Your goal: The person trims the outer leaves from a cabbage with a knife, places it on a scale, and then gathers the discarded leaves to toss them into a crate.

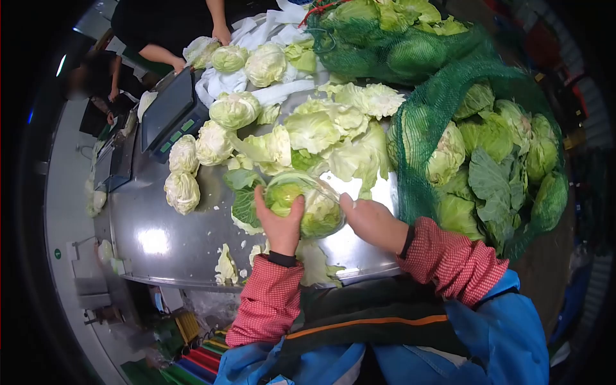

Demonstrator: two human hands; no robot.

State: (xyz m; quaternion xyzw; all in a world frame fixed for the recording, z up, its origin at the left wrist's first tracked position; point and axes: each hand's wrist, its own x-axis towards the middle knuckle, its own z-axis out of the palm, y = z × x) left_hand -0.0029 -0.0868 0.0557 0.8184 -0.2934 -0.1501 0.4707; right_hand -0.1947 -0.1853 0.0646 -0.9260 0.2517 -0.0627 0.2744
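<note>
A green cabbage (322,213) is held just above the metal table, in front of my body. My left hand (281,221) grips its left side, thumb on the front and fingers partly hidden. At its right side my right hand (375,224) is closed with the thumb on the edge of an outer leaf; the other fingers are hidden. A dark green loose leaf (245,202) lies to the left of my left hand. Pale loose leaves (314,131) are heaped beyond the cabbage. Several trimmed cabbages (182,191) stand to the left.
Green mesh sacks (414,138) full of cabbages stand at the right and far right. A digital scale (170,115) sits at the left, near white wrapping (221,83). Across the metal table (147,218), another person's hands (221,33) touch a wrapped cabbage. Leaf scraps (226,264) lie near the front edge.
</note>
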